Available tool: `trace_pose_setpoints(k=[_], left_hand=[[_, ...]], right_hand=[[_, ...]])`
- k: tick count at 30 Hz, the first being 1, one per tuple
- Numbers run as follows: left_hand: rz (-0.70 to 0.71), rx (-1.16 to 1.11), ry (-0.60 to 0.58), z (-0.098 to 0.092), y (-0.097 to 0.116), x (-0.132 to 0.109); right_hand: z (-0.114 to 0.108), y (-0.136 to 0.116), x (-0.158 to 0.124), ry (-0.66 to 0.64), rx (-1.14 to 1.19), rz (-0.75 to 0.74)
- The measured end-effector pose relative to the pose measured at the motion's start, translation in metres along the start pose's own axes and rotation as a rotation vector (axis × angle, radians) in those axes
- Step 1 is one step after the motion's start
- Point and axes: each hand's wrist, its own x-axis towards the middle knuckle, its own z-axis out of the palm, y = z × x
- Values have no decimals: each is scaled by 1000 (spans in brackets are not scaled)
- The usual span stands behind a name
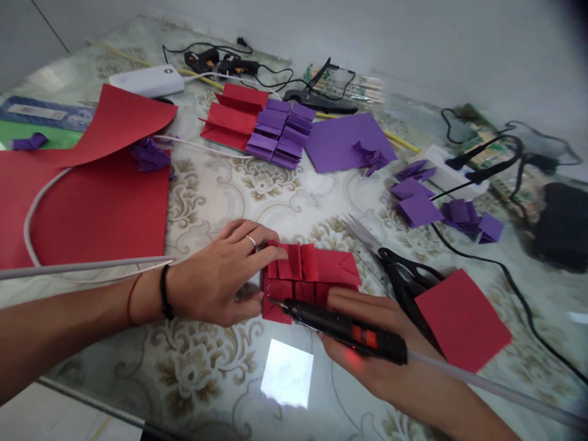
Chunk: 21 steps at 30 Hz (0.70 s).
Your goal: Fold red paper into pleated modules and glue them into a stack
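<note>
A folded red paper piece [337, 266] with upright flaps lies on the table in front of me. My left hand [225, 269] grips its left edge, fingertips behind the flaps and thumb at the near side. My right hand [372, 373] is closed around a black hot glue gun [344, 327] with a red-orange switch and a clear glue stick out of its back. The gun's nozzle points left and is at the near left part of the red piece; whether it touches I cannot tell.
Black-handled scissors [399, 269] and a red paper square [463, 321] lie at the right. Folded purple pieces [420, 208] sit by a white power strip [452, 171]. Red sheets [92, 208] cover the left. Behind are a purple folded block [282, 135], pruning shears [316, 98] and cables.
</note>
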Motion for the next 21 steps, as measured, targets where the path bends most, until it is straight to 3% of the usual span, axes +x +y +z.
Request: trace_pose_setpoints(k=[21], left_hand=[[9, 5, -6, 0, -1, 0]], right_hand=[[-6, 5, -7, -95, -39, -78]])
